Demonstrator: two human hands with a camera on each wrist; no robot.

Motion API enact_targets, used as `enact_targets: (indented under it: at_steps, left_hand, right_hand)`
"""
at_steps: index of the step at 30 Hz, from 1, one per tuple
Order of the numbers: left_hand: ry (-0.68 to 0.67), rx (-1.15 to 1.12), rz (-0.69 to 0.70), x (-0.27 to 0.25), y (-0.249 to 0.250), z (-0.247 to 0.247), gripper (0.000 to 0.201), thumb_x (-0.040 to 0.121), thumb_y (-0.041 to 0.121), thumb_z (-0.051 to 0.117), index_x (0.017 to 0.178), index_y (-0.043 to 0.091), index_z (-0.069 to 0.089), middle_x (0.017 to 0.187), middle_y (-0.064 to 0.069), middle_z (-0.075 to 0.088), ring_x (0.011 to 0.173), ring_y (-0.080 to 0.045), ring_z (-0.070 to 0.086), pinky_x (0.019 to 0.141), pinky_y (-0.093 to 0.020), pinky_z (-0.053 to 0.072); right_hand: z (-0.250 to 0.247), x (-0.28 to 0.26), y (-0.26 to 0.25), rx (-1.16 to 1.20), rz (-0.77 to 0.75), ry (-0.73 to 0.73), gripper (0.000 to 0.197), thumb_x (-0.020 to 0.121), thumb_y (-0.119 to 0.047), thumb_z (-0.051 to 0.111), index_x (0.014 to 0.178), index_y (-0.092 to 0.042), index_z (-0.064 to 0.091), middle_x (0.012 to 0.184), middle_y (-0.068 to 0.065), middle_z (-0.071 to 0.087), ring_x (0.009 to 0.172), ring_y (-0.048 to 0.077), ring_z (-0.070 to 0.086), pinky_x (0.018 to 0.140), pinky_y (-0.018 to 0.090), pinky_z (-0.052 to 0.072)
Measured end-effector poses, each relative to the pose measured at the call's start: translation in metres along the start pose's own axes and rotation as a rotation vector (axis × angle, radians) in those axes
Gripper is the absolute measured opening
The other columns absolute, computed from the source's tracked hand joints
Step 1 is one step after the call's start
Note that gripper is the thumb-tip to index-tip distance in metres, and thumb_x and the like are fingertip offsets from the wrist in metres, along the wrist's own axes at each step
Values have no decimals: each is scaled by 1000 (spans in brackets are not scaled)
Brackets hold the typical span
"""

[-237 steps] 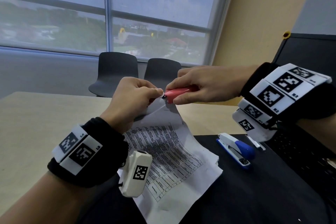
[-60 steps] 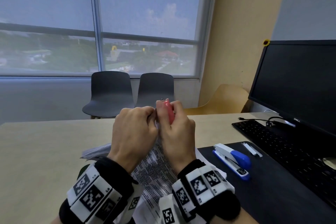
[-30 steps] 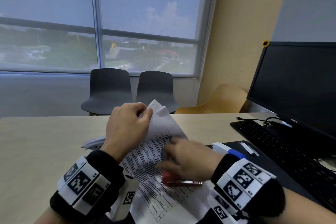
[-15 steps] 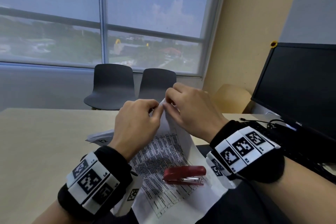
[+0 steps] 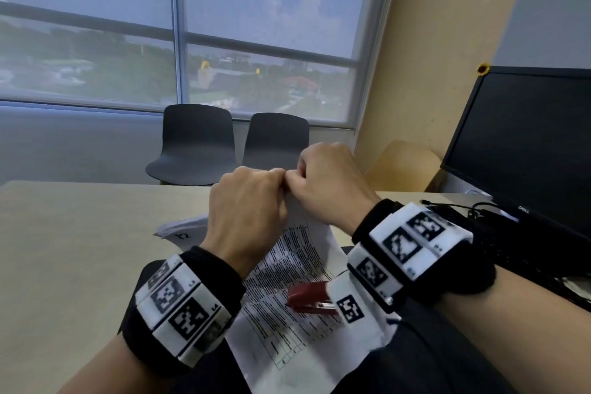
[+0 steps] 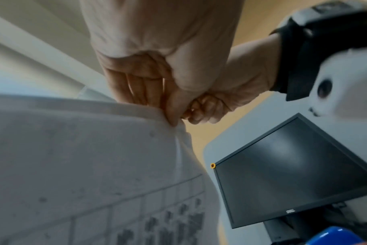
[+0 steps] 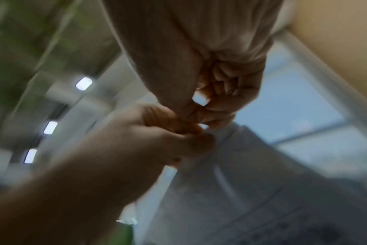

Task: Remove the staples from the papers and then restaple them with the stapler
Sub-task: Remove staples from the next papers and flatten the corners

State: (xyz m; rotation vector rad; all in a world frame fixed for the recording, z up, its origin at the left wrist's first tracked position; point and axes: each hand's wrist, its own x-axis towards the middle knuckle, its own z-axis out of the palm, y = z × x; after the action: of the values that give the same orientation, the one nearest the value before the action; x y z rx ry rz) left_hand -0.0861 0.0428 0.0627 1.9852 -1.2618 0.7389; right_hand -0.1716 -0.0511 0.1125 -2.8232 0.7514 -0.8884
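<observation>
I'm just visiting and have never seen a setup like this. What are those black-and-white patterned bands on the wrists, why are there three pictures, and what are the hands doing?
There is no machine here: a person wears marker bands and small cameras. One picture comes from a head camera looking down; the other two look along each wrist from below. The left hand and right hand both pinch the raised top corner of the printed white paper sheets, whose lower part lies on the beige table. A red staple remover rests on the sheets, held by no hand. To the right stands a black computer monitor. More paper lies behind the left hand. The staple itself is too small to see.
</observation>
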Motion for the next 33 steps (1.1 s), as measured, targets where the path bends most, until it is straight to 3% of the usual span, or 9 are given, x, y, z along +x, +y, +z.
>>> enact_targets:
  at_steps: [3, 6, 8, 11, 16, 21, 25, 30, 33]
  left_hand:
    - [-3, 10, -8, -2, 3, 1, 25, 90, 30, 60, 71, 15, 66, 63, -5, 67, 58, -34, 60, 51, -31, 29]
    - [1, -57, -46, 1, 1, 1, 26, 91, 31, 58, 74, 16, 70, 65, -6, 69, 64, -34, 62, 54, -33, 39]
    - [6, -135, -76, 3, 0, -1, 26, 93, 34, 58, 80, 19, 75, 70, -3, 73, 68, -30, 64, 58, -36, 47]
    - [5, -192, -88, 2, 1, -4, 22, 95, 35, 59, 93, 25, 78, 79, 2, 76, 75, -25, 68, 65, -36, 52]
    - [-19, -195, -41, 1, 5, -2, 15, 90, 23, 62, 86, 24, 76, 70, 4, 72, 69, -25, 64, 57, -33, 44]
    - [-9, -241, -35, 2, 3, 1, 17, 87, 15, 64, 81, 21, 79, 66, 2, 72, 59, -21, 60, 55, -32, 46]
    - [7, -240, -21, 5, 0, 3, 17, 86, 13, 65, 80, 19, 80, 67, 0, 74, 59, -22, 62, 59, -36, 52]
    - [-63, -288, -22, -4, 2, 2, 16, 90, 26, 67, 86, 18, 82, 73, 1, 77, 62, -21, 66, 65, -33, 55]
    - [-39, -274, -56, -3, -4, 2, 18, 92, 27, 67, 88, 17, 81, 76, 2, 77, 64, -20, 66, 67, -35, 56]
  right_hand:
    - [2, 1, 3, 363, 219, -52, 33, 77, -25, 58, 50, -7, 62, 56, 12, 67, 60, 29, 64, 71, 49, 57]
    - [0, -5, 3, 247, 97, 32, 26, 81, -25, 59, 60, -10, 64, 62, 8, 69, 66, 28, 66, 68, 43, 56]
    - [0, -10, 6, -85, -129, 118, 20, 89, -30, 54, 75, -17, 61, 75, 2, 68, 73, 27, 63, 62, 33, 44]
    - [-3, -17, 8, -375, -369, 180, 16, 91, -32, 55, 81, -19, 59, 75, 0, 62, 63, 27, 61, 53, 28, 25]
    - [-11, -14, 4, -625, -355, 41, 17, 76, -22, 75, 67, -17, 61, 61, 1, 58, 47, 23, 59, 51, 23, -5]
    - [-18, -14, -2, -740, -456, -88, 20, 97, -18, 42, 92, -16, 61, 90, 3, 63, 78, 24, 65, 45, 27, 9]
    - [-14, -18, -9, -637, -384, -30, 20, 99, -16, 41, 97, -14, 61, 99, 4, 65, 89, 26, 65, 52, 29, 27]
    - [-33, 8, 24, -479, -105, 10, 21, 94, -17, 46, 88, -9, 64, 97, 15, 68, 90, 36, 63, 64, 32, 31]
    - [-75, 22, 67, -370, 29, 62, 28, 94, -19, 46, 69, -11, 55, 76, 11, 64, 77, 34, 54, 67, 30, 29]
